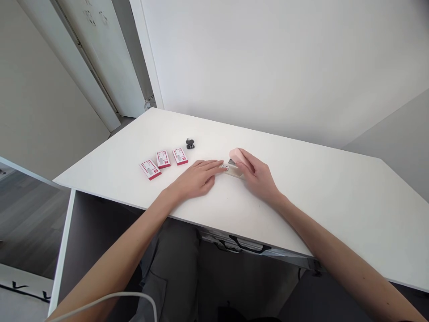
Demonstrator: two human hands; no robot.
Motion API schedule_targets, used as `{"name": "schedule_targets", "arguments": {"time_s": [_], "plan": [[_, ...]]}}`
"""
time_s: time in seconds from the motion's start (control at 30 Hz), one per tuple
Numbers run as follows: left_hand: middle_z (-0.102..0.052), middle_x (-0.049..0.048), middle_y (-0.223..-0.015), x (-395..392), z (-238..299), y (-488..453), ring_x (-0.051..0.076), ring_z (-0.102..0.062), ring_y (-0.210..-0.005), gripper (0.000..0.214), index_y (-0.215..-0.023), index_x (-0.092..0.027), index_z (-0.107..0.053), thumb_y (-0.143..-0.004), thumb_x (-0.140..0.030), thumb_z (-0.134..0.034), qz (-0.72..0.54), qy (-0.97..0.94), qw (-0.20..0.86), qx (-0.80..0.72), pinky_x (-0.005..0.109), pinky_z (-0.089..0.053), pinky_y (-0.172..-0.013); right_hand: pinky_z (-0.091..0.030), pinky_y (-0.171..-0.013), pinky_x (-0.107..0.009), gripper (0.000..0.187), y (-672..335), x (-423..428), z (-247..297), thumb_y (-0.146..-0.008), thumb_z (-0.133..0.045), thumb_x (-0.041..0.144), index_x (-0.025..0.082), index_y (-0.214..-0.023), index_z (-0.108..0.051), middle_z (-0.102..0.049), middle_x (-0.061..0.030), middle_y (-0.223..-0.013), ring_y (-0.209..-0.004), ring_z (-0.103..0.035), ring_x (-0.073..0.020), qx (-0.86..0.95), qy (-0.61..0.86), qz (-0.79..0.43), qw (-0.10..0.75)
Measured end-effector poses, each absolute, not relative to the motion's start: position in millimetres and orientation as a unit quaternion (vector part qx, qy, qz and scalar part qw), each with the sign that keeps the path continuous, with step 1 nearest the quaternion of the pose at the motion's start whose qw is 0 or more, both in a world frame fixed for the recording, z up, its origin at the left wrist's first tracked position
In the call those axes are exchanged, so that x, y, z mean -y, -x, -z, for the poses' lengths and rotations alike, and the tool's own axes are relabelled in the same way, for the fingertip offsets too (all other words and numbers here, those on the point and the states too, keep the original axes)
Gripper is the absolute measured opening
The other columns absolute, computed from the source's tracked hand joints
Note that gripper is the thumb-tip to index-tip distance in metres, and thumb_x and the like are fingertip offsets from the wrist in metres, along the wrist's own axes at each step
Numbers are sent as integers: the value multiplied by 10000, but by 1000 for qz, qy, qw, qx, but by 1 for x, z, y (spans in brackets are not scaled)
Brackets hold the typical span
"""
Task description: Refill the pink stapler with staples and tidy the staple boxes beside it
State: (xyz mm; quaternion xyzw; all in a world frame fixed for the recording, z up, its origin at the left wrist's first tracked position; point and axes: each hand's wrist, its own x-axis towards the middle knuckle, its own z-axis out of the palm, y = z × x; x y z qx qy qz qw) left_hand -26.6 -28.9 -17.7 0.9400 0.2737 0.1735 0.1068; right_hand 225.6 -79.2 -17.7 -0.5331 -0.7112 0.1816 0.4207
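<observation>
A pink and off-white stapler (pixel 237 156) stands on the white desk with its upper arm raised from its pale base. My right hand (pixel 261 178) wraps round the pink upper arm from the right. On the desk to the left, my left hand (pixel 198 178) lies with fingers stretched out, the fingertips at the front end of the stapler's base, where a metal plate (pixel 225 167) shows. Whether the fingertips press on the base or only rest there, I cannot tell. The inside of the stapler is partly hidden by my right hand.
Three small red-and-white boxes, a left one (pixel 150 169), a middle one (pixel 163 158) and a right one (pixel 180 156), lie left of my hands. Behind them sits a black staple remover (pixel 190 143). The white desk (pixel 321 179) meets a wall at the back.
</observation>
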Motion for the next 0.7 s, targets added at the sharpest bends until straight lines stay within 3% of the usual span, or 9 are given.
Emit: {"name": "schedule_targets", "arguments": {"time_s": [0.17,0.33,0.43,0.57,0.7], "plan": [[-543,40,-1643,30,16,26,238,-486,-1537,549,-1544,-270,-573,-1044,-195,-362,-173,-941,102,-273,497,-377,-1278,-573,-1005,-470,505,-228,75,28,-1079,-517,550,321,-1522,-596,-744,-73,-1333,-1184,-703,-300,728,527,-154,410],[-575,115,-1594,32,13,26,304,-522,-1486,595,-1592,-207,-466,-997,-224,-468,-194,-927,97,-305,534,-433,-1237,-573,-1042,-502,519,-229,73,34,-1095,-497,521,347,-1582,-539,-729,-72,-1388,-1216,-708,-296,740,526,-144,394],[-540,145,-1589,34,13,25,318,-499,-1483,603,-1586,-206,-425,-985,-205,-480,-241,-908,70,-336,558,-440,-1231,-499,-1187,-532,553,-228,74,34,-1106,-474,519,357,-1635,-465,-615,-66,-1568,-1423,-602,-303,754,496,-166,397],[-423,163,-1656,37,12,25,318,-401,-1546,585,-1595,-223,-381,-1017,-213,-461,-302,-887,21,-349,565,-388,-1268,-366,-1310,-541,695,-223,78,32,-1087,-511,562,381,-1716,-277,-333,-24,-1772,-1624,-357,-288,770,425,-281,383],[-333,93,-1746,40,7,24,313,-312,-1602,572,-1623,-302,-365,-1062,-333,-477,-286,-903,16,-320,564,-332,-1302,-385,-1305,-548,761,-214,83,22,-1067,-560,568,389,-1727,-225,-301,3,-1782,-1606,-394,-288,762,364,-378,380]]}}
